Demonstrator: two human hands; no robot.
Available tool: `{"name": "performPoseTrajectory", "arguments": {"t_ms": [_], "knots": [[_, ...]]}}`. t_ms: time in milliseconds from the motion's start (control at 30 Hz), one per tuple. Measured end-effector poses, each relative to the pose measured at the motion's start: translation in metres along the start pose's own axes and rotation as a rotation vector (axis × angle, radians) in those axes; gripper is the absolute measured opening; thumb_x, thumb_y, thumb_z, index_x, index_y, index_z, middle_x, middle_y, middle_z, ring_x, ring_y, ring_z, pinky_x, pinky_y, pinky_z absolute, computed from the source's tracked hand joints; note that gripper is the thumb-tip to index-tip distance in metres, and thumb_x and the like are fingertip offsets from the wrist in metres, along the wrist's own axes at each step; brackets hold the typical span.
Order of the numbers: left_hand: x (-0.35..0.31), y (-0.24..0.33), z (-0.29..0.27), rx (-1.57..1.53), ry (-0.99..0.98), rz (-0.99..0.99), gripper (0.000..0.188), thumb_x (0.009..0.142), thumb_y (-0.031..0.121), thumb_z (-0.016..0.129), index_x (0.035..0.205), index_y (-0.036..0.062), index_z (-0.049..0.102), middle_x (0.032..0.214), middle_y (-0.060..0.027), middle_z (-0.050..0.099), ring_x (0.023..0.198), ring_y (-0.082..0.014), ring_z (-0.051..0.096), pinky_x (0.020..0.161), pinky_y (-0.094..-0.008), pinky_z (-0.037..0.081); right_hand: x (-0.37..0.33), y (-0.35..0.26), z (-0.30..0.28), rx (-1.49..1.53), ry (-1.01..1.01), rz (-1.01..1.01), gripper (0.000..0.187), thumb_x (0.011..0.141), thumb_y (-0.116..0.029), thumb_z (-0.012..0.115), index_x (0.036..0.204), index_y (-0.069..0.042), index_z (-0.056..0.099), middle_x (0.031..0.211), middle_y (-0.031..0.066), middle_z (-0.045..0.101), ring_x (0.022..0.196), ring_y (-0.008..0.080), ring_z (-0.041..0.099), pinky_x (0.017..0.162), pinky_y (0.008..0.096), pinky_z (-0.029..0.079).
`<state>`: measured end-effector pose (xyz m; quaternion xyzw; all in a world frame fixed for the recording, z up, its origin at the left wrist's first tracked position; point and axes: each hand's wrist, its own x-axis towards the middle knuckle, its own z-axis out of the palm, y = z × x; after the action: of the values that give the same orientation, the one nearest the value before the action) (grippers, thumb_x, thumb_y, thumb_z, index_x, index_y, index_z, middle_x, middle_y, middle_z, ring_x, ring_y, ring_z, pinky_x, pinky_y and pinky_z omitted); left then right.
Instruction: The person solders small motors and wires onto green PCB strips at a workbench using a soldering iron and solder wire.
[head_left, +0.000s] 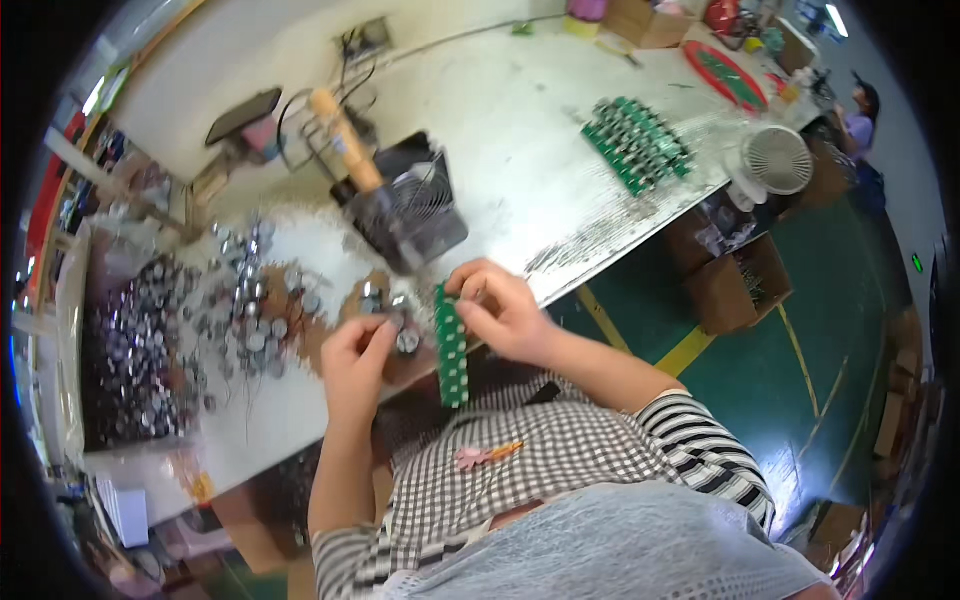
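My right hand (505, 315) grips the upper end of a narrow green circuit board strip (452, 365), which hangs down over the table's near edge and carries a row of small pale parts. To the left of the strip, my left hand (355, 365) has its thumb and forefinger pinched together. Whatever lies between those fingertips is too small to make out. Just beside them is a round silver component (407, 341); I cannot tell whether the fingers touch it. More such silver parts (371, 297) lie a little beyond the hands.
Behind my hands stands a dark holder (400, 225) with a wooden-handled tool (345, 140). Loose silver components (255, 325) and a full box of them (140, 340) are at left. Populated green boards (637, 145) lie at back right, near a white fan (777, 160).
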<state>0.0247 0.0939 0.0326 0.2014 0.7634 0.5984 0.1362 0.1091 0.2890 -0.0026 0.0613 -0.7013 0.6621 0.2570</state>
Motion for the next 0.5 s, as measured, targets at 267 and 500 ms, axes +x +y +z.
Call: {"name": "performPoseTrajectory", "arguments": {"t_ms": [267,500], "knots": [[0.004,-0.004,0.023,-0.029,-0.054,-0.037,0.016,0.081,0.013,0.067,0.085,-0.0031,0.066,0.063,0.0027,0.057,0.059,-0.0034,0.047,0.053,-0.0207,0.038,-0.003,0.002,0.005,-0.093,0.001,-0.033,0.008,0.080,0.005,0.062,0.082,0.003,0.054,0.101,0.0135,0.056,0.069,0.0097,0.059,0.057,0.0207,0.051],[0.010,-0.005,0.034,-0.032,-0.033,0.138,0.015,0.079,0.010,0.068,0.084,-0.0039,0.064,0.085,-0.0039,0.063,0.070,-0.0054,0.053,0.059,-0.0199,0.042,-0.003,0.003,0.004,-0.034,0.012,-0.066,0.007,0.083,0.006,0.056,0.086,0.004,0.050,0.104,0.0140,0.055,0.069,0.0086,0.058,0.058,0.0201,0.052]]}}
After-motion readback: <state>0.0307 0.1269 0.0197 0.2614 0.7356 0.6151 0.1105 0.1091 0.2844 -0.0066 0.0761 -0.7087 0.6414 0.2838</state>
